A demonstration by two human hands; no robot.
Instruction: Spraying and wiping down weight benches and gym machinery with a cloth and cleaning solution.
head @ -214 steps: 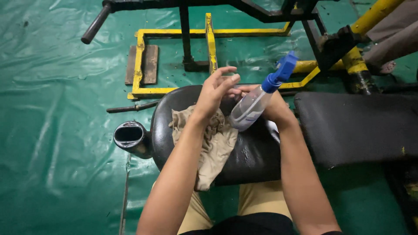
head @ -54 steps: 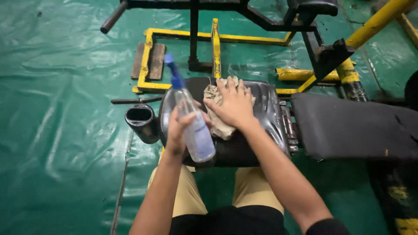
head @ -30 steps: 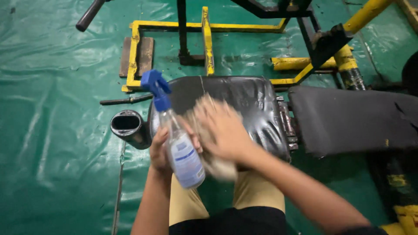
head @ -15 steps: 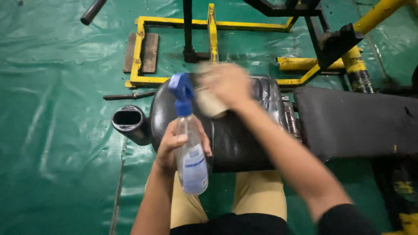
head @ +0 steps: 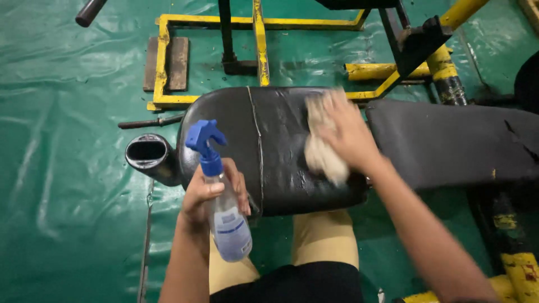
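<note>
My left hand [head: 209, 191] grips a clear spray bottle [head: 223, 212] with a blue trigger head, held upright by the near left corner of a black padded bench seat [head: 264, 140]. My right hand [head: 349, 130] presses a beige cloth [head: 321, 147] onto the right side of that seat; both are blurred by motion. The seat's surface looks wet and glossy. My legs in tan trousers show below the seat.
A second black pad [head: 455, 143] adjoins the seat on the right. A black tube end [head: 147, 156] sticks out at the seat's left. A yellow and black metal frame [head: 258, 39] stands on the green floor sheet [head: 56, 168] beyond.
My right hand has swept the cloth from the seat's top middle to its right side. Earlier, the bottle passed from my right hand to my left.
</note>
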